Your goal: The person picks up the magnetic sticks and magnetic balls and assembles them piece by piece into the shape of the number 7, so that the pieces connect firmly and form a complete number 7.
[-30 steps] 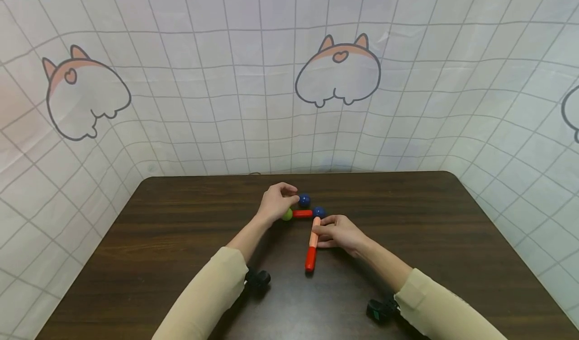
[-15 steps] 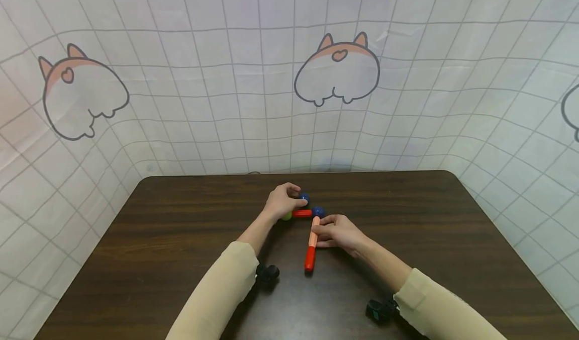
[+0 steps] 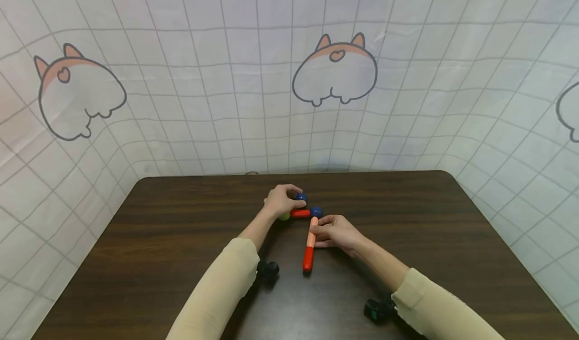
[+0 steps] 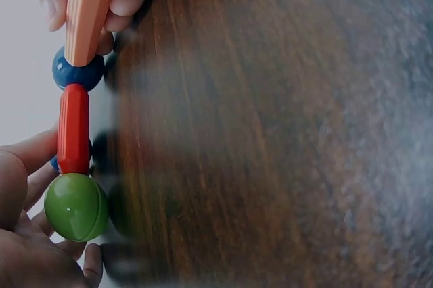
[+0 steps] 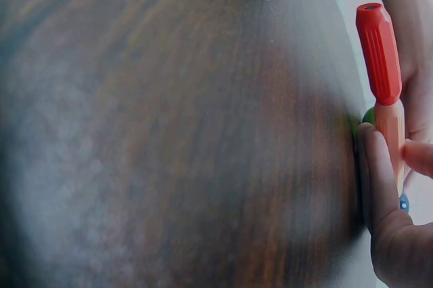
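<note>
My left hand point(image 3: 278, 201) pinches a blue ball point(image 3: 301, 197) between thumb and fingers at the back of the table. Below that hand, a green ball point(image 4: 76, 207) joins a short red ribbed rod point(image 4: 73, 129), whose other end meets a second blue ball point(image 3: 316, 212). My right hand point(image 3: 338, 235) pinches a peach ribbed rod point(image 3: 311, 233) from the right. This rod's far end meets the second blue ball; whether it is fixed there I cannot tell. A longer red rod point(image 5: 379, 55) continues from its near end, with a hole in its tip.
The dark wooden table point(image 3: 145, 259) has its back edge just beyond the left hand. A white grid-patterned curtain point(image 3: 217, 103) with cartoon drawings hangs behind and at both sides. Black wrist cameras point(image 3: 380, 310) hang beneath both sleeves.
My left hand has moved right to the loose blue ball, and its thumb and fingers have come round it. The right hand keeps its hold on the peach rod, almost still.
</note>
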Demonstrator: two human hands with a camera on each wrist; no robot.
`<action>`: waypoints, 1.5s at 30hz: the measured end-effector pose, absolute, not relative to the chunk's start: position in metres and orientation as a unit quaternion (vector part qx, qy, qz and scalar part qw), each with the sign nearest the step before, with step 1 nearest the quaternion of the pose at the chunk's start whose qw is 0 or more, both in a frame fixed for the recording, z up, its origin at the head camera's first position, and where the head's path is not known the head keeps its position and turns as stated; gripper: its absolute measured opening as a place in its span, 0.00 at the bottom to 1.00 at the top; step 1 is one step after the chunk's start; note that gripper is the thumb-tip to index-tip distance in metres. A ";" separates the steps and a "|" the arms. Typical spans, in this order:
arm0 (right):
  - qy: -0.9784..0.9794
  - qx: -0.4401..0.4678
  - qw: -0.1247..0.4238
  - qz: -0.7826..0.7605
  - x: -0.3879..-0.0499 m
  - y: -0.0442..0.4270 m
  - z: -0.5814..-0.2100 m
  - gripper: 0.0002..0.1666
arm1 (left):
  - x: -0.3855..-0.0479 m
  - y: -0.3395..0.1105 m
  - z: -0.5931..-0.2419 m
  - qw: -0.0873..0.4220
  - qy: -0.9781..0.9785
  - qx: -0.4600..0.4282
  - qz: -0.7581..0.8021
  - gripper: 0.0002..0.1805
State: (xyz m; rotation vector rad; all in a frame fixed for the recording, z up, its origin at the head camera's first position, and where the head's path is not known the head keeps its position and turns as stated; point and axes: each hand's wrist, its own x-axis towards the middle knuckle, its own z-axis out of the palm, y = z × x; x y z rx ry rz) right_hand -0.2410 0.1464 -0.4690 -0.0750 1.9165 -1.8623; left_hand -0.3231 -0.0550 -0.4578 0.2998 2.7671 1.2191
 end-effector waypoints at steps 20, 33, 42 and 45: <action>0.703 -0.025 0.227 -0.674 -0.242 0.145 -0.470 0.27 | -0.323 -0.072 -0.456 0.039 0.879 0.089 0.467 0.19; 0.704 -0.026 0.223 -0.674 -0.243 0.144 -0.470 0.27 | -0.311 -0.087 -0.451 0.016 0.867 0.089 0.490 0.19; 0.709 -0.024 0.222 -0.669 -0.242 0.145 -0.467 0.28 | -0.298 -0.093 -0.438 0.009 0.868 0.103 0.486 0.19; 0.708 -0.024 0.224 -0.669 -0.241 0.145 -0.467 0.28 | -0.292 -0.095 -0.436 0.010 0.867 0.109 0.485 0.19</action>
